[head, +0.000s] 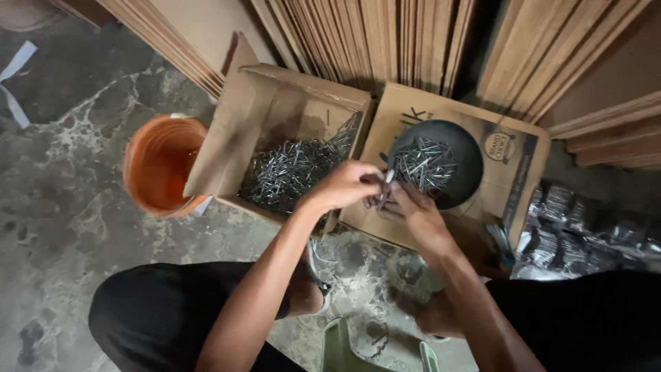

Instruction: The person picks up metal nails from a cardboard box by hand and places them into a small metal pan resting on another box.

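Pinching: left hand (344,184) and right hand (412,210) meet over the seam between the two cartons, fingers pressed together around a small bunch of nails (383,187).
Where the nails are: the held few sit between both sets of fingertips, just in front of the dark round pan (468,148); a loose heap fills that pan, and a far bigger heap lies in the open cardboard box (234,131) to the left.
Handling, as I judge it: stiff steel, light singly but heavy in bulk, slick and sharp at the tips, likely to slide out of a loose grip.
Best hold: across the shanks, mid-length, points all facing one way.
Nearby: orange bucket (160,165) beside the box, wooden boards (365,34) stacked behind, shiny packets (585,234) at the right.
Hard to make out: how many nails are held, and which way they point; motion blur smears the fingertips.
Hidden: the bucket's bottom, the flat carton (509,179) under the pan, and whatever the knees cover.
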